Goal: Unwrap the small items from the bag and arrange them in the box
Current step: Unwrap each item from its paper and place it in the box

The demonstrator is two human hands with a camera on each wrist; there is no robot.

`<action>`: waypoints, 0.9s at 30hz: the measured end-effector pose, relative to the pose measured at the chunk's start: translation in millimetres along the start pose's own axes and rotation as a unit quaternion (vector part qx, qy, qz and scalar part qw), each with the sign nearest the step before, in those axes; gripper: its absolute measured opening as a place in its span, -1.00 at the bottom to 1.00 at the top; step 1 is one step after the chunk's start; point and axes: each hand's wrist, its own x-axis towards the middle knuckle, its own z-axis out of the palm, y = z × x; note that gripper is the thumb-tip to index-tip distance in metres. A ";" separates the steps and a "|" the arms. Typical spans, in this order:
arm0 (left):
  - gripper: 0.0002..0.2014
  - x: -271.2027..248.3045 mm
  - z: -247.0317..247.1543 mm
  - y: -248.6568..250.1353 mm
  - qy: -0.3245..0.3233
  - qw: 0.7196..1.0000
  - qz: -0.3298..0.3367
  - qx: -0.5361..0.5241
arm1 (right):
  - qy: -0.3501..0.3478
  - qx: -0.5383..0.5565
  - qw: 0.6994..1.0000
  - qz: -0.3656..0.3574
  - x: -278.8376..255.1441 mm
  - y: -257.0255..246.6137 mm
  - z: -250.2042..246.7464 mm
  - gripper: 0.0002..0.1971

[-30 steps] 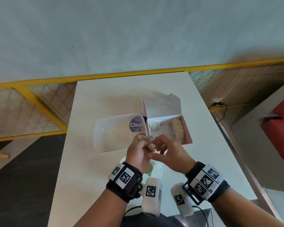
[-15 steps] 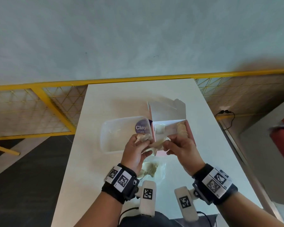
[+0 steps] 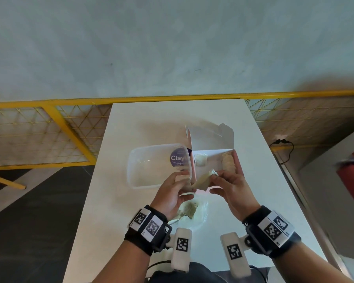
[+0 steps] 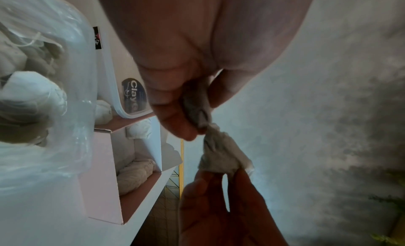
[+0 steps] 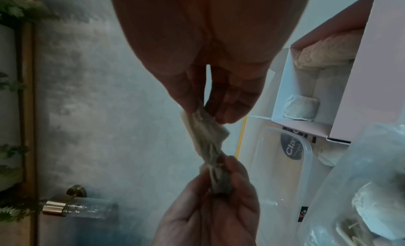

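Observation:
A small item in a crumpled beige paper wrapper (image 3: 202, 180) is stretched between my two hands, just in front of the open pink box (image 3: 238, 160). My left hand (image 3: 185, 185) pinches the bulky end (image 4: 195, 107). My right hand (image 3: 217, 175) pinches the wrapper's loose end (image 5: 203, 118), and the paper is twisted in the middle (image 5: 210, 145). Inside the box lie a white round piece (image 3: 200, 159) on the left and a row of beige pieces (image 3: 228, 162) on the right. The clear bag (image 3: 194, 213) with more wrapped items lies on the table below my hands.
A clear plastic container (image 3: 151, 168) with a purple "Clay" label stands left of the box, touching it. The white table (image 3: 131, 201) ends at a yellow mesh railing (image 3: 49, 129) in front of a grey wall. The box lid (image 3: 211, 137) stands up at the back.
My hands have drawn apart, pulling the wrapper out long between them. They have also shifted up towards the front of the box.

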 end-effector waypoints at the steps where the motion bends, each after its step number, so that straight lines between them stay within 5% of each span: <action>1: -0.81 0.2 -3.0 -1.7 -0.006 1.000 0.013 0.026 | -0.002 -0.011 1.000 -0.006 0.0 0.7 -0.3 -0.83; 4: -0.72 -0.6 -10.8 -2.9 -0.014 0.996 0.040 0.072 | -0.026 -0.035 0.999 -0.020 -1.1 1.8 -2.1 -0.84; 11: -0.91 2.6 -23.9 -5.0 0.062 0.994 0.016 0.087 | -0.119 0.074 0.990 0.022 -2.9 -5.5 6.9 -0.79; 19: -0.79 -6.3 -33.7 0.3 -0.026 1.000 -0.008 -0.004 | -0.054 0.036 0.996 0.069 15.9 11.8 18.3 -0.81; 23: -0.82 -10.4 -42.8 -0.9 -0.100 0.992 0.015 0.079 | -0.046 -0.019 0.995 0.082 20.6 14.8 24.9 -0.85; 27: -0.89 -7.3 -46.9 -7.7 -0.103 0.980 0.037 0.165 | -0.079 -0.126 0.987 0.058 24.1 17.4 32.1 -0.92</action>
